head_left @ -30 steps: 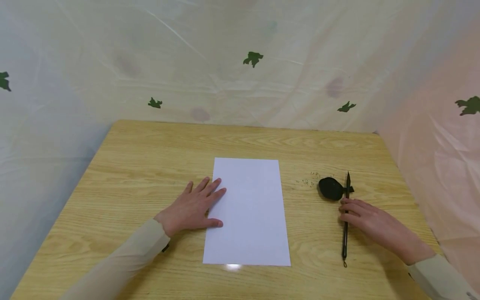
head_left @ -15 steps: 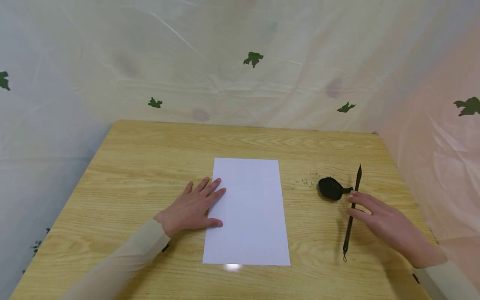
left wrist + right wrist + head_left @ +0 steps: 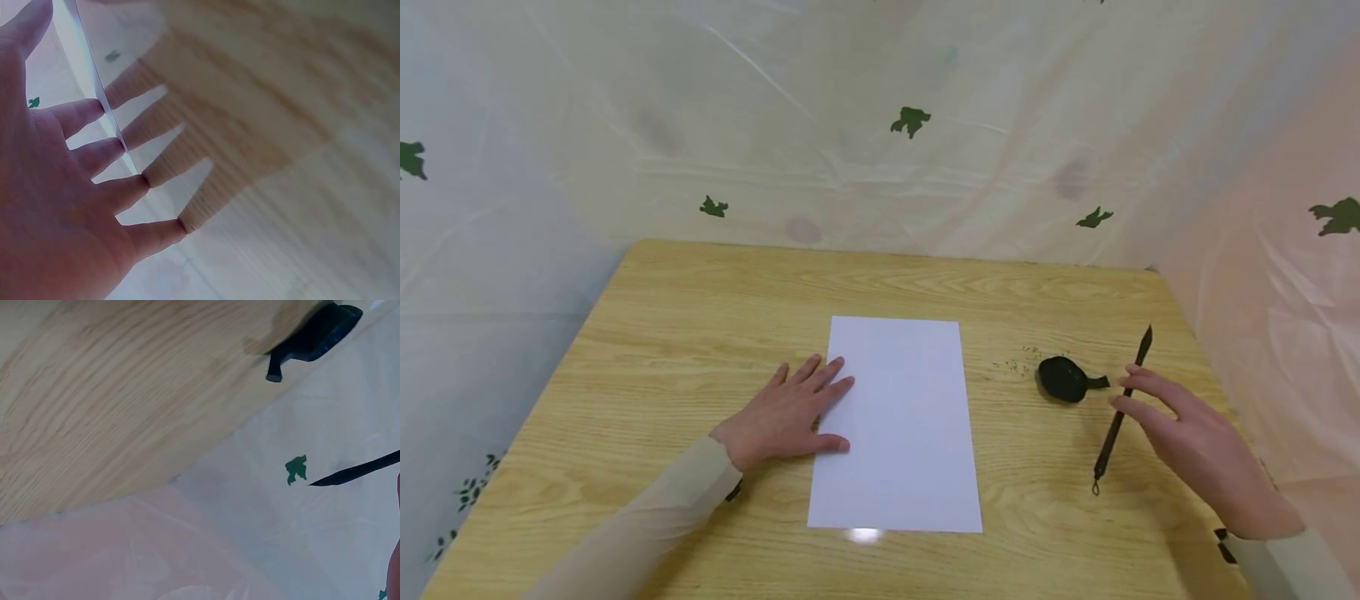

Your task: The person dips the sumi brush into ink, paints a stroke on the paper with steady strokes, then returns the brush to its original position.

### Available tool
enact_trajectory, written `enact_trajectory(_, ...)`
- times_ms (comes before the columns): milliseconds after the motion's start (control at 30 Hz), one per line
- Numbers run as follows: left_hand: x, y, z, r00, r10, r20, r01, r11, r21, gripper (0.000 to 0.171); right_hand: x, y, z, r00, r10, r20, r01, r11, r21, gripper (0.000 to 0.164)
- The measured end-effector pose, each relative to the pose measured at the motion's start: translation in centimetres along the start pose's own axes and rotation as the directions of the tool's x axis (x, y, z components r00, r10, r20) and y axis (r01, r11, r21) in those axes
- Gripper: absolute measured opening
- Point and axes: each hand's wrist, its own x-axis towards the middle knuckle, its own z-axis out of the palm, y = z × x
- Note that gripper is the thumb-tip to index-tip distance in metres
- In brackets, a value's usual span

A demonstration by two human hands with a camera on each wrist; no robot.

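In the head view my left hand [image 3: 786, 417] lies with its fingers spread over the left edge of a white sheet of paper [image 3: 902, 433]. The left wrist view shows those fingers straight, their tips at the paper's edge. My right hand [image 3: 1198, 442] pinches a dark ink brush [image 3: 1117, 425] between thumb and fingers, to the right of the paper. The brush slants, its pointed tip up and away, the hanging loop toward me. Left of it sits a small black ink dish [image 3: 1062, 379] with a short handle. The brush tip [image 3: 340, 477] shows in the right wrist view.
The wooden table [image 3: 722, 308] carries these things. Small dark specks [image 3: 1018, 365] mark its surface left of the dish. Pale curtains [image 3: 820, 125] with green bird shapes hang behind and on both sides.
My right hand has lifted the brush off the dish's handle and moved it right and away, tilting it more. My left hand has stayed on the paper.
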Motion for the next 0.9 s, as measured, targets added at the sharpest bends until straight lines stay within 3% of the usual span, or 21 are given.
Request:
enact_trajectory(167,0.0,0.0,-0.1,1.0,0.0,0.002,0.0,1.0,-0.01,0.09,1.0,-0.6,-0.2,0.99,0.031,-0.14,-0.026,0.999,0.035,0.054)
enact_trajectory(300,0.0,0.0,-0.2,1.0,0.008,-0.003,-0.008,1.0,-0.018,0.088,2.3,-1.5,-0.1,0.953,0.058,-0.298,-0.037,0.996,0.077,0.045)
enact_trajectory(433,0.0,0.0,-0.3,1.0,0.014,-0.007,-0.014,1.0,-0.024,0.085,3.5,-2.3,0.2,0.888,0.104,-0.447,-0.052,0.991,0.127,0.037)
enact_trajectory(700,0.0,-0.1,-0.3,1.0,0.02,-0.006,-0.02,1.0,-0.012,0.084,5.2,-2.8,1.0,0.76,0.188,-0.622,-0.07,0.975,0.21,0.031)
enact_trajectory(867,0.0,-0.2,-0.1,0.999,0.029,-0.014,-0.029,1.0,-0.004,0.084,6.2,-3.4,1.5,0.64,0.297,-0.709,0.052,0.903,0.426,0.023)
enact_trajectory(900,0.0,-0.2,-0.1,0.999,0.031,-0.017,-0.031,1.0,-0.001,0.083,6.4,-3.5,1.5,0.626,0.315,-0.713,0.061,0.892,0.447,0.022)
